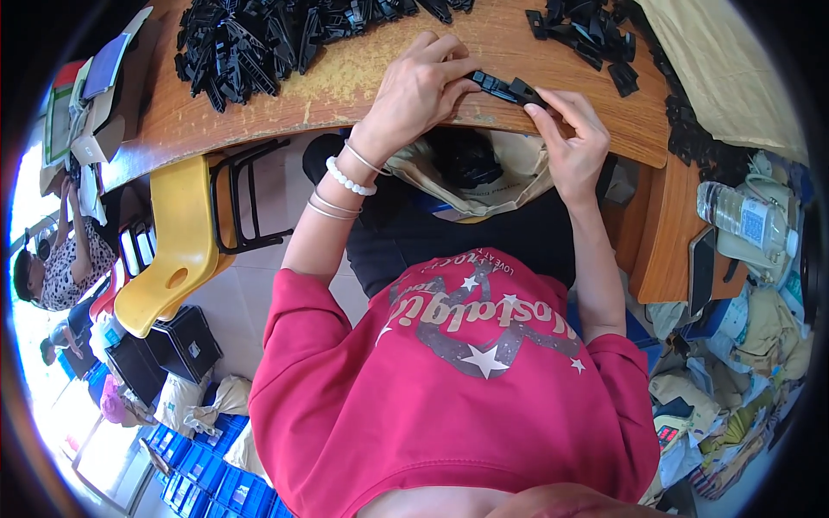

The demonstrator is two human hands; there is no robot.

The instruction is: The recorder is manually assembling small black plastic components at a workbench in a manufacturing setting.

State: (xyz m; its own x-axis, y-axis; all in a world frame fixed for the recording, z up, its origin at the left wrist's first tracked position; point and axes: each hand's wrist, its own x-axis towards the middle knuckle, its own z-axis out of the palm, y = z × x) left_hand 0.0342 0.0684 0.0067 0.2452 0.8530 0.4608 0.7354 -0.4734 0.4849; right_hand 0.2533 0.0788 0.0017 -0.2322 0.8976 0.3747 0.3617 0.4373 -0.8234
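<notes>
Above the table's near edge, both hands meet at a slim black plastic part [499, 87]. My left hand [420, 85] pinches its left end between thumb and fingers. At the other end, my right hand [572, 138] grips it with thumb and forefinger. Whether this is one piece or two fitted together, I cannot tell. Just below, an opened paper-like sack [518, 195] rests on my lap with dark pieces [466, 157] inside. Beyond my left hand lies a big heap of black plastic parts [250, 47]. A smaller group of black parts [591, 34] is beyond my right hand.
The worn wooden table [345, 104] curves across in front of me. A yellow chair [186, 233] stands at left, near a co-worker [69, 259]. On the right are a clear bottle [743, 216], a phone [701, 269] and piled bags. Blue crates [207, 466] sit lower left.
</notes>
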